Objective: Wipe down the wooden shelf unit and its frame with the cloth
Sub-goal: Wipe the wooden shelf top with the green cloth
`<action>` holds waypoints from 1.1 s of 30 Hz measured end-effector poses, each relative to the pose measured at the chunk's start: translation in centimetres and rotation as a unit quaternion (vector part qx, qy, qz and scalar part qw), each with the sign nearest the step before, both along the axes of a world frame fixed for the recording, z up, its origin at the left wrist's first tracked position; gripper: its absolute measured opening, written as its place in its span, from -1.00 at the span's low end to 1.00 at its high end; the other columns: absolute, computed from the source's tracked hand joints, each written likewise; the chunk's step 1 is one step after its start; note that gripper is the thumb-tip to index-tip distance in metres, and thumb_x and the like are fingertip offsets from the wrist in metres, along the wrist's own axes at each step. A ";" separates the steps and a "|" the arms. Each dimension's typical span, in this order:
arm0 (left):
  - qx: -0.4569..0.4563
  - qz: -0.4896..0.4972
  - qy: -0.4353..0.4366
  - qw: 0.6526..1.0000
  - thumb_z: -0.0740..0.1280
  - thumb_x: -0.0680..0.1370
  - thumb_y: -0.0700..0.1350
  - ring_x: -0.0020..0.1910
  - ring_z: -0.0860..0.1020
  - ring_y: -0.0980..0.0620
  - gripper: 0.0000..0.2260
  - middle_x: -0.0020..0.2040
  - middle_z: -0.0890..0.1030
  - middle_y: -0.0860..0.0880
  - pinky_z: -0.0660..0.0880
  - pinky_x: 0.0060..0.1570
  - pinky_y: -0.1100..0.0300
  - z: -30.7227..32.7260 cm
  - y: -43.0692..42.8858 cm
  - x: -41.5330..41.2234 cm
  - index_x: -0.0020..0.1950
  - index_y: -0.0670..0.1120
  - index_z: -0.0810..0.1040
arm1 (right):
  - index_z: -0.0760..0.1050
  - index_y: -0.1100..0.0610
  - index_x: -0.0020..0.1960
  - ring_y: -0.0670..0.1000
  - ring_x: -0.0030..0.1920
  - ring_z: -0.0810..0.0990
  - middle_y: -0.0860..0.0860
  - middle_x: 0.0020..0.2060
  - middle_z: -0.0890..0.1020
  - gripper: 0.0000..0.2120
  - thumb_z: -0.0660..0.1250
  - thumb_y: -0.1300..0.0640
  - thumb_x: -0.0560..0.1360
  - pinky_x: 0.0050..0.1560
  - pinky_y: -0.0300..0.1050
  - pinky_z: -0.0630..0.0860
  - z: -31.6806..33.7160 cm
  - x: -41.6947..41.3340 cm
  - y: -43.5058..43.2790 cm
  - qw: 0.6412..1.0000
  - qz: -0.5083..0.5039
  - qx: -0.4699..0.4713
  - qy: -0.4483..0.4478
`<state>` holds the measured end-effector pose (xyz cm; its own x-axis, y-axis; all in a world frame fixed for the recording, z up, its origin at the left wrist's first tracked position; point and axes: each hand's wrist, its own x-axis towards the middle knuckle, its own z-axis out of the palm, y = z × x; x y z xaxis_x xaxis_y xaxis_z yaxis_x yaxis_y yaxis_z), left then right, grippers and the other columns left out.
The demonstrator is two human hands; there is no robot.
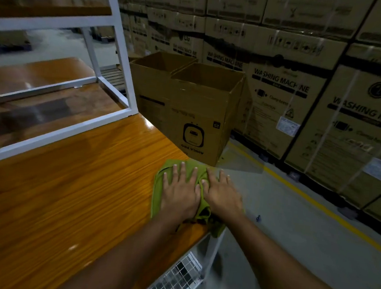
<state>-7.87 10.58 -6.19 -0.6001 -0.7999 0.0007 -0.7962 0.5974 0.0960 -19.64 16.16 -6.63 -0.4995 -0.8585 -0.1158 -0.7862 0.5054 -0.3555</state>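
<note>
My 2 hands, left hand (179, 194) and right hand (223, 193), flat open, pressing cloth (158, 187) at wooden top (67, 191) right edge; next sweep left.

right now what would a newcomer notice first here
Both hands, left and right, press flat on a green cloth at the right edge of the glossy wooden top. Behind it stand open cardboard boxes and a wall of stacked washing machine cartons.

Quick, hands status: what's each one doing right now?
Left hand: open, flat, pressing the green cloth on the wooden top.
Right hand: open, fingers spread, also flat on the cloth at the top's edge.
</note>
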 end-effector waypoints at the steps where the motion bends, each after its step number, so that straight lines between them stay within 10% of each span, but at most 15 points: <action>1: 0.003 -0.004 0.004 1.000 -0.11 0.66 0.11 0.58 -0.12 -0.17 -0.49 0.61 -0.11 -0.14 -0.12 0.51 -0.20 0.1 -1.0 -0.4 0.61 0.05 -0.08 | 0.07 -0.02 0.59 0.23 0.55 0.09 0.21 0.56 0.12 -0.44 -0.11 -0.21 0.65 0.49 0.22 0.15 0.0 -0.3 -1.0 1.000 -0.008 0.011 -0.020; 15: 0.006 -0.008 -0.028 1.000 -0.16 0.67 0.14 0.58 -0.19 -0.08 -0.50 0.61 -0.18 -0.06 -0.14 0.52 -0.14 0.1 -5.6 5.4 0.60 0.10 -0.14 | -0.17 0.08 0.61 0.18 0.57 -0.24 0.20 0.58 -0.19 -0.36 -0.21 -0.22 0.64 0.52 0.27 -0.19 0.2 5.7 -4.7 0.997 0.017 0.002 0.069; 33: 0.017 0.013 -0.015 1.000 -0.44 0.41 0.24 0.57 -0.21 -0.05 -0.26 0.60 -0.21 -0.05 -0.20 0.51 -0.10 0.0 2.5 19.2 0.60 0.11 -0.18 | -0.10 0.06 0.61 0.15 0.58 -0.18 0.17 0.59 -0.11 -0.25 -0.38 -0.24 0.51 0.53 0.23 -0.21 -0.3 18.3 3.3 0.990 0.096 -0.064 0.084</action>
<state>11.35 13.10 -6.22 -0.5791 -0.8140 -0.0448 -0.8137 0.5737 0.0930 -1.34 19.44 -6.96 -0.3288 -0.9417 0.0711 -0.9166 0.3001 -0.2640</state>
